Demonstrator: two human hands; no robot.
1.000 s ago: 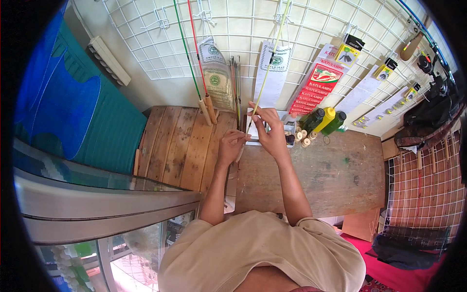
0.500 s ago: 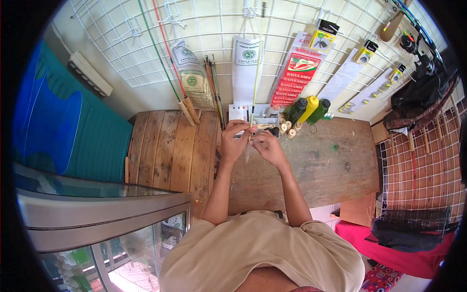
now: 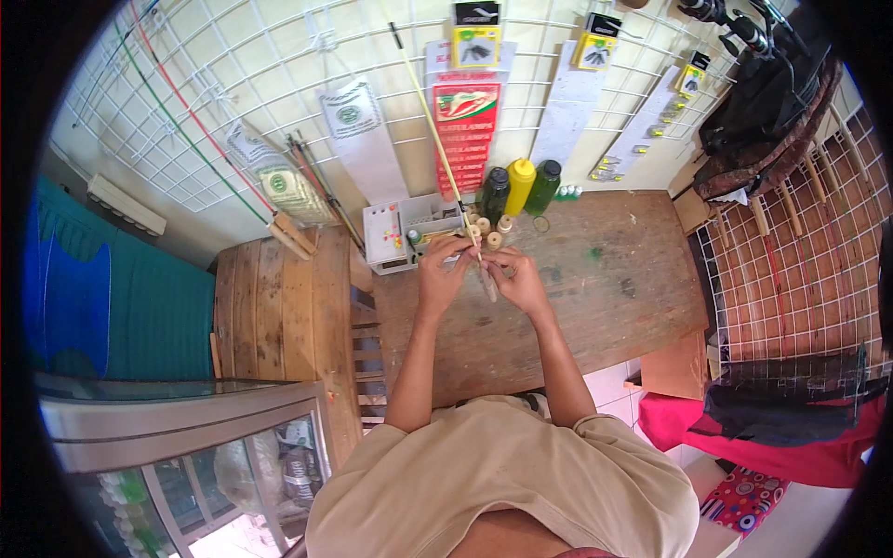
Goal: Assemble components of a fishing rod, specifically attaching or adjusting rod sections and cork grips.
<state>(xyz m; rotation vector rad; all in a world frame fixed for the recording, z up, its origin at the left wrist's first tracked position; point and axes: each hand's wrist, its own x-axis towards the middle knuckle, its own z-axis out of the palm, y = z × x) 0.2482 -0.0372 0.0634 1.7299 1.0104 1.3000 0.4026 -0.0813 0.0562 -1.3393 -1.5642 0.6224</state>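
Note:
Over the table, both my hands are closed around a thin yellow fishing rod (image 3: 433, 126) near its lower end. My left hand (image 3: 443, 277) pinches the rod from the left side. From the right, the fingers of my right hand (image 3: 517, 281) press on it just below. A pale, tapered handle (image 3: 489, 286) points down between the hands. The rod's upper length slants up and left past the wall grid. Just beyond my fingertips stand several wooden spools (image 3: 494, 240). Whether a thread lies between my fingers is too small to tell.
A white compartment box (image 3: 383, 244) stands on the wooden table (image 3: 595, 307). Dark, yellow and green bottles (image 3: 520, 191) stand at the back. Packets (image 3: 465, 139) hang from the white wire grid (image 3: 223, 56). Two rods (image 3: 186, 112) lean left. A glass-sided cabinet (image 3: 186, 409) is near left.
The view has turned right, so the box, bottles and packets appear farther left. The rod now tilts more to the left. Both hands still pinch it, with its pale lower end showing more clearly.

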